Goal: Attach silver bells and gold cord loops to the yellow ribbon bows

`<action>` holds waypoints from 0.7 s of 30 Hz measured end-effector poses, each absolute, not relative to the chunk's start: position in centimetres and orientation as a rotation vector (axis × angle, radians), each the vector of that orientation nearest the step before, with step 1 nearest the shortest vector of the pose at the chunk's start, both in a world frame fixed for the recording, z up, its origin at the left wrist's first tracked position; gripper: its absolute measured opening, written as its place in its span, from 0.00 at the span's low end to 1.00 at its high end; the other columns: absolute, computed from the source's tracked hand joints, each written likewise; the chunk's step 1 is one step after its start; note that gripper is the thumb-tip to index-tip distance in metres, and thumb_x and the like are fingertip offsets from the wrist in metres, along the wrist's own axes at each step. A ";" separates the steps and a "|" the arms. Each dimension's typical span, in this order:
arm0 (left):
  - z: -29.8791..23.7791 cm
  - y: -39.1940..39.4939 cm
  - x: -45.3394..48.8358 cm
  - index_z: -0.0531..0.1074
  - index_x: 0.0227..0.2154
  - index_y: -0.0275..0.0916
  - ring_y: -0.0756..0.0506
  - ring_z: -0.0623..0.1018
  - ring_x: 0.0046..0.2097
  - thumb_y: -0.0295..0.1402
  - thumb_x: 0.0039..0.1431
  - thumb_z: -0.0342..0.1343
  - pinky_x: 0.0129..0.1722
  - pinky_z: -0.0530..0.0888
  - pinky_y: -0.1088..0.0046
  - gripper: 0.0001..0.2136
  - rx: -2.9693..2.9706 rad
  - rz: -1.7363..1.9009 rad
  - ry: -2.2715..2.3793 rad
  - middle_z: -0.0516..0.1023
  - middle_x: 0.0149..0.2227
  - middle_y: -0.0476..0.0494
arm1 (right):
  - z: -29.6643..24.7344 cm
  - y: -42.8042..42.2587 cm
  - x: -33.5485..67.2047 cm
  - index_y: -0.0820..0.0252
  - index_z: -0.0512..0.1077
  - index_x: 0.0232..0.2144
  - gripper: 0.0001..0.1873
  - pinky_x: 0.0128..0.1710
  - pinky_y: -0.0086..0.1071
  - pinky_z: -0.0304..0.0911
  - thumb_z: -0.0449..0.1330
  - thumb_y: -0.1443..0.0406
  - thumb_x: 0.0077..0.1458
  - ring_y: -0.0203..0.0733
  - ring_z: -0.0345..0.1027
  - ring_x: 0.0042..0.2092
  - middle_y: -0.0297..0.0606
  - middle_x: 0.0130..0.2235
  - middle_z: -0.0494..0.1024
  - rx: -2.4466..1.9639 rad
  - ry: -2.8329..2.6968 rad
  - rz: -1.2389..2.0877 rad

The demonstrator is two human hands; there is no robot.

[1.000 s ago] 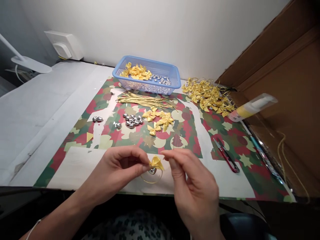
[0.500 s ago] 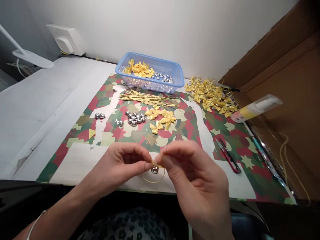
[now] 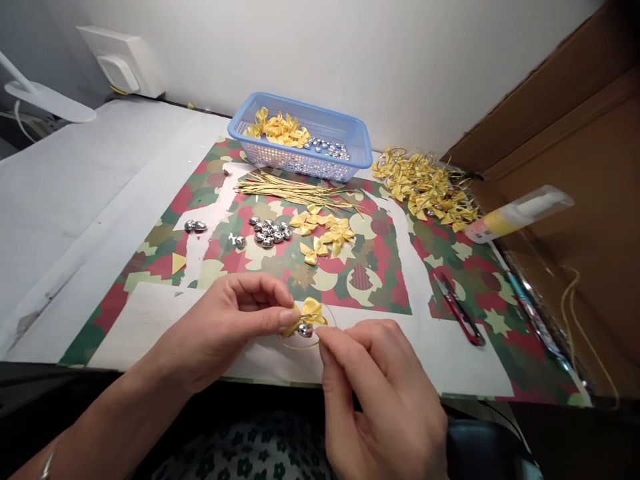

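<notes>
Between thumb and fingertips, my left hand (image 3: 237, 323) pinches a yellow satin bow (image 3: 313, 311) by its left side. A shiny silver bell (image 3: 304, 330) hangs at the bow's centre, and a thin gold cord (image 3: 299, 348) curves in a loop around it. Just right of the bell, my right hand (image 3: 383, 393) is closed in a pinch, apparently on the cord; its fingertips hide the exact grip. Beyond the hands lie loose yellow bows (image 3: 337, 233), a cluster of silver bells (image 3: 269, 233) and a bundle of gold cords (image 3: 295, 192).
A blue basket (image 3: 300, 160) at the back holds bows and small silver bells. To its right sits a heap of corded bows (image 3: 425, 187). Red-handled snips (image 3: 463, 317) and a clear-capped bottle (image 3: 517, 217) lie right, beside a cardboard wall (image 3: 565, 147).
My right hand has moved down and slightly away from my left fingers. The bow, previously hidden behind the fingers, now shows above the bell. The view has shifted slightly.
</notes>
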State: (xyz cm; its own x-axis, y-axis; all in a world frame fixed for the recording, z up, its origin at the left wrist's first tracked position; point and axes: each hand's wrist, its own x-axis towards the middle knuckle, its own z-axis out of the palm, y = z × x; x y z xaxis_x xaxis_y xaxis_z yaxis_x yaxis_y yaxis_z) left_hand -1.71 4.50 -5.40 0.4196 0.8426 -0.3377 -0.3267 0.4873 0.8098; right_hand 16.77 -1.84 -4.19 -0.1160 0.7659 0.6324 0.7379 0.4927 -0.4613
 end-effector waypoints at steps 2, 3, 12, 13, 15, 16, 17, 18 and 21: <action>-5.4 4.5 -1.7 0.83 0.28 0.40 0.54 0.80 0.31 0.29 0.52 0.75 0.34 0.77 0.85 0.06 0.725 0.825 0.842 0.83 0.28 0.51 | -4.2 -1.8 16.7 0.66 0.75 0.42 0.13 0.29 0.36 0.58 0.59 0.80 0.57 0.42 0.63 0.32 0.40 0.30 0.71 -1.249 -1.895 0.047; -5.4 4.5 -1.8 0.83 0.28 0.39 0.54 0.79 0.31 0.29 0.51 0.75 0.34 0.77 0.85 0.06 0.725 0.828 0.847 0.83 0.29 0.51 | -4.2 -1.8 16.7 0.67 0.75 0.42 0.13 0.29 0.36 0.58 0.59 0.80 0.57 0.42 0.62 0.32 0.39 0.29 0.70 -1.249 -1.897 0.046; -5.7 4.5 -1.8 0.82 0.28 0.40 0.53 0.80 0.33 0.30 0.52 0.74 0.35 0.77 0.85 0.06 0.734 0.825 0.842 0.84 0.30 0.51 | -4.0 -1.9 16.4 0.65 0.75 0.41 0.11 0.28 0.36 0.56 0.57 0.79 0.59 0.40 0.61 0.31 0.38 0.29 0.69 -1.271 -1.842 0.053; -5.7 4.4 -1.8 0.82 0.28 0.40 0.53 0.80 0.33 0.30 0.52 0.74 0.35 0.77 0.85 0.06 0.739 0.822 0.840 0.84 0.30 0.51 | -3.9 -1.9 16.5 0.65 0.75 0.40 0.11 0.28 0.36 0.56 0.58 0.79 0.59 0.40 0.60 0.31 0.38 0.28 0.69 -1.272 -1.856 0.055; -5.7 4.4 -1.8 0.82 0.28 0.40 0.53 0.80 0.33 0.30 0.53 0.74 0.35 0.77 0.85 0.05 0.746 0.824 0.841 0.83 0.30 0.51 | -3.6 -1.8 16.6 0.66 0.74 0.41 0.11 0.27 0.35 0.57 0.59 0.79 0.58 0.40 0.61 0.30 0.38 0.28 0.70 -1.265 -1.909 0.054; -5.7 4.4 -1.8 0.82 0.28 0.40 0.53 0.80 0.33 0.30 0.53 0.74 0.35 0.77 0.84 0.05 0.748 0.824 0.839 0.83 0.30 0.51 | -3.6 -1.7 16.7 0.67 0.74 0.41 0.10 0.27 0.35 0.57 0.59 0.79 0.58 0.40 0.61 0.30 0.38 0.28 0.70 -1.258 -1.937 0.054; -5.7 4.4 -1.8 0.82 0.28 0.40 0.53 0.80 0.33 0.30 0.53 0.74 0.36 0.77 0.84 0.05 0.746 0.823 0.838 0.83 0.30 0.51 | -3.5 -1.7 16.8 0.67 0.74 0.41 0.11 0.27 0.35 0.56 0.59 0.79 0.57 0.40 0.61 0.30 0.38 0.28 0.70 -1.255 -1.958 0.057; -5.8 4.4 -1.8 0.82 0.28 0.40 0.53 0.80 0.33 0.30 0.53 0.74 0.36 0.77 0.84 0.06 0.743 0.825 0.837 0.84 0.30 0.51 | -3.6 -1.7 16.8 0.67 0.74 0.40 0.10 0.27 0.35 0.56 0.59 0.80 0.57 0.40 0.61 0.30 0.38 0.27 0.69 -1.255 -1.964 0.061; -5.9 4.5 -1.7 0.82 0.28 0.41 0.53 0.80 0.33 0.30 0.52 0.75 0.36 0.76 0.84 0.06 0.740 0.826 0.840 0.84 0.30 0.51 | -3.9 -1.7 16.6 0.67 0.75 0.40 0.10 0.28 0.36 0.55 0.58 0.79 0.58 0.40 0.59 0.30 0.38 0.28 0.68 -1.267 -1.883 0.063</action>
State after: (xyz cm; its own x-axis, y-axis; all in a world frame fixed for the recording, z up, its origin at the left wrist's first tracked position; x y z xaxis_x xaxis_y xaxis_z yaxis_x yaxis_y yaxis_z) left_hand -1.73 4.47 -5.88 0.4109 0.8481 -0.3346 -0.3206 0.4779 0.8178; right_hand 16.57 -1.71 -3.91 -0.1324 0.7820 0.6090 0.7393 0.4872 -0.4648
